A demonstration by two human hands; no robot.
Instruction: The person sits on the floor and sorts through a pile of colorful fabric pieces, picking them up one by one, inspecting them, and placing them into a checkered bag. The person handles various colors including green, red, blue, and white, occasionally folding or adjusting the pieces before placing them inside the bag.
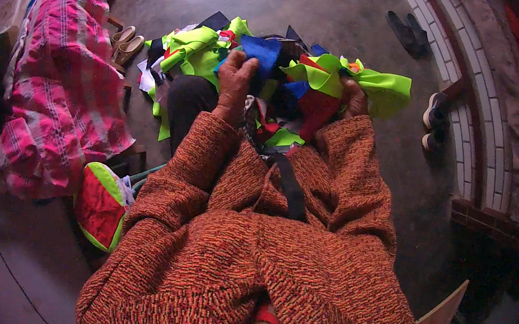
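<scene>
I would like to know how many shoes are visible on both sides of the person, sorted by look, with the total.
Beige shoes: 2
Plain dark shoes: 2
Dark shoes with pale soles: 2
Total: 6

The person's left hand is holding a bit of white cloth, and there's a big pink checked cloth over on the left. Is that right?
Not quite: the left hand is holding a piece of blue cloth, not white, as the head view shows. The big pink checked cloth is indeed over on the left.
</scene>
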